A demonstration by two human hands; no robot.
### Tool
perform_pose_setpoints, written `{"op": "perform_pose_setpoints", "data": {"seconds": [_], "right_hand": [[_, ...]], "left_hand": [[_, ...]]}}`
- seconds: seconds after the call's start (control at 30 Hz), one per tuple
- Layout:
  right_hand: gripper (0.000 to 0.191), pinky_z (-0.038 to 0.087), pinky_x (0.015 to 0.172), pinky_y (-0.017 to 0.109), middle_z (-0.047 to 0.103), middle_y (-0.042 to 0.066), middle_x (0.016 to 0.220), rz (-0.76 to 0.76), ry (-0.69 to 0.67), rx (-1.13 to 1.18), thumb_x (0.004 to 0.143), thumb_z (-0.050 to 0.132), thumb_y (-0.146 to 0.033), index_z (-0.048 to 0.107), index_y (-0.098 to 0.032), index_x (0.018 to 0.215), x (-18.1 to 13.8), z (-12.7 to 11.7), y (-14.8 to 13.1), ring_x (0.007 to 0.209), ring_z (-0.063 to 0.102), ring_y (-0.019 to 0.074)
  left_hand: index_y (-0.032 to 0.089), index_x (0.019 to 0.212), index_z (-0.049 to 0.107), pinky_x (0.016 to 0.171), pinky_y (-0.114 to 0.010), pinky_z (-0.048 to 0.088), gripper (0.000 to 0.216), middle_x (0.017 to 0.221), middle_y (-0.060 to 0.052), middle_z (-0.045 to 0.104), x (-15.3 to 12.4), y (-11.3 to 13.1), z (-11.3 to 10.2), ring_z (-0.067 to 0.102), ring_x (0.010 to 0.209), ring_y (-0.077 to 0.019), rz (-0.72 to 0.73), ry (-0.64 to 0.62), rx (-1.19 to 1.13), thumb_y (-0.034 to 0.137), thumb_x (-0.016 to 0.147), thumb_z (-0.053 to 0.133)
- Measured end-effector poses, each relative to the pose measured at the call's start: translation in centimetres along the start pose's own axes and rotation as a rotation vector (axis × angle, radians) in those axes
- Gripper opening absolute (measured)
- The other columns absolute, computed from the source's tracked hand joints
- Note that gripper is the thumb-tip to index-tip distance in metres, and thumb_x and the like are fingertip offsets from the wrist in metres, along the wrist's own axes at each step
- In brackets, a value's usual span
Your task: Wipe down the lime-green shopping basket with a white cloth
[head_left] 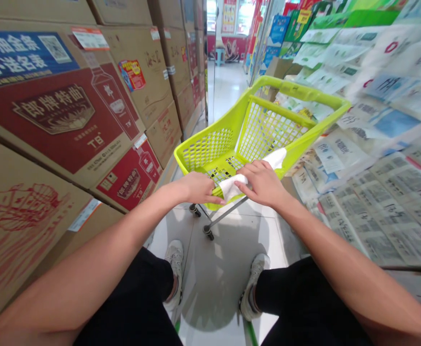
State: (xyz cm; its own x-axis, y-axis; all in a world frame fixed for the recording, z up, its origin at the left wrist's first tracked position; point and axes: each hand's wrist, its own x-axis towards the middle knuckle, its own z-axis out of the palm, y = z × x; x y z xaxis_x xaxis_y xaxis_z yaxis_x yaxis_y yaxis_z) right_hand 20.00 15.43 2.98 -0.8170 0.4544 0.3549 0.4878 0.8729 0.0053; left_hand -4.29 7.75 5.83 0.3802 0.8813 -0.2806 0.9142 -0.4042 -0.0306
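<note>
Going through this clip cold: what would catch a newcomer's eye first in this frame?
The lime-green shopping cart in the middle of the aisle stands out first, with the left hand and right hand pressing a white cloth onto its near rim. Next come the stacked cardboard cartons with red labels walling the left side, and the packs of paper goods lining the right.

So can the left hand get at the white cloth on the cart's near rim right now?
Probably yes: the left hand rests on the green cart rim right beside the white cloth, which the right hand presses down; nothing lies between.
</note>
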Motion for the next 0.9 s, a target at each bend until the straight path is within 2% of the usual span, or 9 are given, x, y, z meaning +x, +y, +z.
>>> {"op": "perform_pose_setpoints", "data": {"seconds": [0.1, 0.2, 0.37, 0.47, 0.57, 0.63, 0.7, 0.8, 0.9], "right_hand": [[0.049, 0.037, 0.1, 0.045, 0.074, 0.011, 0.107, -0.002, 0.001, 0.009, 0.115, 0.038, -0.055, 0.073, -0.021, 0.113, 0.1, -0.3, 1.8, 0.105, 0.059, 0.03], [0.048, 0.039, 0.098, 0.047, 0.072, 0.011, 0.101, 0.094, 0.05, -0.069, 0.114, 0.036, -0.051, 0.073, -0.022, 0.103, -0.5, -1.0, 5.9, 0.1, 0.058, 0.0305], [0.045, 0.039, 0.11, 0.057, 0.069, 0.016, 0.11, 0.313, 0.233, -0.258, 0.11, 0.038, -0.048, 0.073, -0.021, 0.109, -2.3, -2.1, 12.5, 0.115, 0.057, 0.0381], [0.052, 0.03, 0.123, 0.066, 0.066, 0.019, 0.13, 0.3, 0.26, -0.261, 0.111, 0.039, -0.055, 0.069, -0.018, 0.131, -2.6, -1.2, 11.0, 0.133, 0.051, 0.0419], [0.065, 0.023, 0.13, 0.069, 0.061, 0.021, 0.144, 0.197, 0.196, -0.186, 0.11, 0.042, -0.062, 0.059, -0.015, 0.151, -1.8, 0.8, 5.9, 0.144, 0.045, 0.0433], [0.072, 0.024, 0.131, 0.068, 0.056, 0.024, 0.154, 0.135, 0.148, -0.123, 0.109, 0.044, -0.062, 0.051, -0.012, 0.16, -1.0, 2.1, 2.6, 0.149, 0.041, 0.0443], [0.074, 0.025, 0.131, 0.067, 0.05, 0.025, 0.163, 0.084, 0.117, -0.084, 0.11, 0.045, -0.059, 0.044, -0.012, 0.167, -0.4, 2.6, 0.7, 0.155, 0.036, 0.0445], [0.066, 0.025, 0.132, 0.063, 0.053, 0.02, 0.163, 0.055, 0.108, -0.103, 0.112, 0.041, -0.053, 0.046, -0.018, 0.168, -0.6, 1.8, 2.0, 0.154, 0.041, 0.0398], [0.056, 0.027, 0.13, 0.06, 0.067, 0.018, 0.141, 0.178, 0.191, -0.194, 0.113, 0.037, -0.052, 0.065, -0.019, 0.149, -1.9, -0.3, 6.4, 0.137, 0.054, 0.0371]], "left_hand": [[0.015, 0.088, 0.083, 0.063, -0.029, 0.043, 0.075, 0.081, -0.013, 0.077, -0.4, -0.9, 0.0, 0.071, 0.072, -0.0215, -0.013, 0.016, -0.071, 0.068, 0.111, 0.036], [0.013, 0.09, 0.083, 0.062, -0.029, 0.041, 0.071, 0.082, -0.012, 0.077, -0.7, -1.9, 0.0, 0.066, 0.067, -0.0188, -0.005, 0.002, -0.11, 0.058, 0.113, 0.033], [0.014, 0.085, 0.082, 0.062, -0.031, 0.041, 0.072, 0.077, -0.013, 0.076, -0.6, -4.5, 0.9, 0.065, 0.066, -0.0213, -0.048, 0.052, -0.121, 0.063, 0.11, 0.035], [0.016, 0.102, 0.084, 0.074, -0.033, 0.051, 0.063, 0.092, -0.014, 0.08, -0.3, -5.1, 2.2, 0.074, 0.083, -0.0259, -0.053, 0.201, -0.098, 0.057, 0.11, 0.037], [0.017, 0.138, 0.074, 0.093, -0.038, 0.055, 0.049, 0.119, -0.014, 0.082, 0.1, -3.9, 2.9, 0.076, 0.106, -0.0284, -0.095, 0.407, -0.117, 0.04, 0.106, 0.045], [0.015, 0.148, 0.065, 0.093, -0.039, 0.056, 0.051, 0.125, -0.015, 0.081, 0.3, -2.7, 2.9, 0.077, 0.111, -0.0298, -0.151, 0.442, -0.112, 0.035, 0.104, 0.048], [0.014, 0.143, 0.064, 0.086, -0.038, 0.055, 0.046, 0.124, -0.016, 0.081, 0.4, -2.2, 2.7, 0.077, 0.109, -0.0308, -0.203, 0.413, -0.094, 0.038, 0.107, 0.047], [0.018, 0.13, 0.066, 0.081, -0.034, 0.052, 0.042, 0.121, -0.014, 0.08, 0.4, -3.2, 2.8, 0.077, 0.108, -0.0291, -0.206, 0.391, -0.077, 0.049, 0.113, 0.043], [0.019, 0.123, 0.067, 0.08, -0.032, 0.05, 0.042, 0.115, -0.011, 0.08, 0.3, -5.2, 3.4, 0.076, 0.104, -0.0269, -0.144, 0.406, -0.085, 0.052, 0.113, 0.043]]}}
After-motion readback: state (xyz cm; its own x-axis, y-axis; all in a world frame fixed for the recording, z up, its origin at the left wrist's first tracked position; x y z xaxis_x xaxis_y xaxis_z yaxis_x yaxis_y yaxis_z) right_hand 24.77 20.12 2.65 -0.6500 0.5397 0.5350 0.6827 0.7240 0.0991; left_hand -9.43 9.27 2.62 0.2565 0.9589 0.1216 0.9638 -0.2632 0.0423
